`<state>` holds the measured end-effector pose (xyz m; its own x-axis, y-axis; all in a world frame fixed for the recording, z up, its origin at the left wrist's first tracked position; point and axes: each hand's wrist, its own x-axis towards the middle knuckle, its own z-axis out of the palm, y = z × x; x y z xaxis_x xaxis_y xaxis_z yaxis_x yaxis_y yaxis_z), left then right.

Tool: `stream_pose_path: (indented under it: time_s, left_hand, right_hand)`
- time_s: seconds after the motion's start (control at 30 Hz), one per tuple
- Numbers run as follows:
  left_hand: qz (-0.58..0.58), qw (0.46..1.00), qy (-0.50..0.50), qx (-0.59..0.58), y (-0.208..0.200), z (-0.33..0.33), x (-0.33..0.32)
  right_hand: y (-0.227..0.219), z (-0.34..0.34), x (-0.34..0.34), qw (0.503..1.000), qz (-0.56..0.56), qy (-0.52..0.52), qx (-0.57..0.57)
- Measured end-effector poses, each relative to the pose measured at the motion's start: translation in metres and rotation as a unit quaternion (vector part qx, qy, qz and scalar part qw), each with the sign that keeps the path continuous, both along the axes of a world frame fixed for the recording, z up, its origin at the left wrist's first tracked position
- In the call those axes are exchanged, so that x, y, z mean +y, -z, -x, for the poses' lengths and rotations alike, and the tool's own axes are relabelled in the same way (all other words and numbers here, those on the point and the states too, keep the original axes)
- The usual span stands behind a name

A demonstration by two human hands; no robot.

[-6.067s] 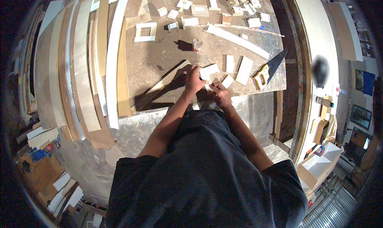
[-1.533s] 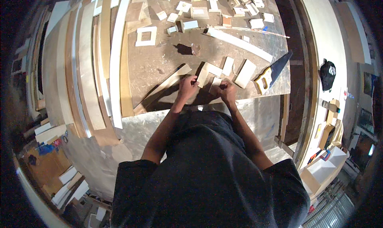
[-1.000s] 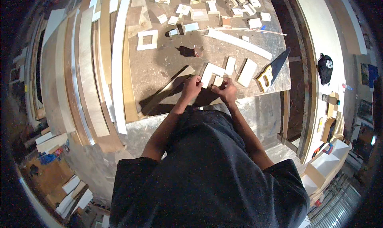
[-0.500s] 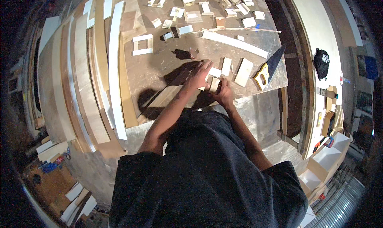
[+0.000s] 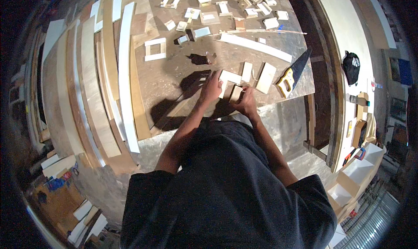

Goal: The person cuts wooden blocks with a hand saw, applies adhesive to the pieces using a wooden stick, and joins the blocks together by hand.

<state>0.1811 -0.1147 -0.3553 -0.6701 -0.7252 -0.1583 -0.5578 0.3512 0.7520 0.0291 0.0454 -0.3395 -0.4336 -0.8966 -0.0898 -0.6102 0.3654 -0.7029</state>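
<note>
At the near edge of the workbench (image 5: 174,81), my left hand (image 5: 211,90) grips the left side of a pale wooden strip (image 5: 223,85). A second short strip (image 5: 231,76) meets it at a corner, so the two form an L. My right hand (image 5: 247,104) pinches a small wooden block (image 5: 236,93) between thumb and fingers, just right of the L. Two more flat pieces lie beyond it: a narrow one (image 5: 247,71) and a wider board (image 5: 265,78). Some fingertips of the left hand are hidden behind the wood.
A handsaw (image 5: 293,76) with a yellow handle lies at the bench's right corner. Many small wooden frames and blocks (image 5: 210,17) cover the far end. A long white strip (image 5: 256,47) crosses behind the loose pieces. Long boards (image 5: 126,75) are stacked at left.
My left hand has drawn back left from the top of the pieces to the side strip, uncovering the L corner. The right hand stays on its block, which has shifted slightly.
</note>
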Motion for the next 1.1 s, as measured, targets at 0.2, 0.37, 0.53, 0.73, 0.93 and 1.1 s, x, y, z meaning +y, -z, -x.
stream_pose_path:
  time_s: [0.2,0.37,0.53,0.73,0.93,1.1]
  left_hand:
    - [-0.021,0.996,-0.082,0.011,-0.001,-0.018,0.018]
    - [-0.097,0.981,-0.159,0.051,0.013,-0.024,0.021]
    - [-0.052,0.986,-0.147,0.063,0.011,-0.022,0.021]
    - [-0.062,0.988,-0.129,0.06,0.016,-0.023,0.02]
    - [-0.02,0.993,-0.11,-0.047,-0.013,-0.003,0.037]
    - [0.055,0.99,-0.105,-0.074,-0.002,0.002,0.043]
  right_hand:
    - [0.01,0.001,-0.003,0.997,-0.05,-0.035,0.039]
    - [-0.001,-0.014,-0.032,0.996,-0.064,-0.016,-0.059]
    - [-0.011,-0.024,-0.06,0.999,-0.032,-0.039,-0.016]
    - [-0.01,-0.017,-0.051,0.999,-0.031,0.001,-0.024]
    - [0.007,0.051,-0.013,0.998,-0.024,0.01,-0.061]
    - [-0.005,0.063,-0.012,0.998,-0.041,0.018,-0.054]
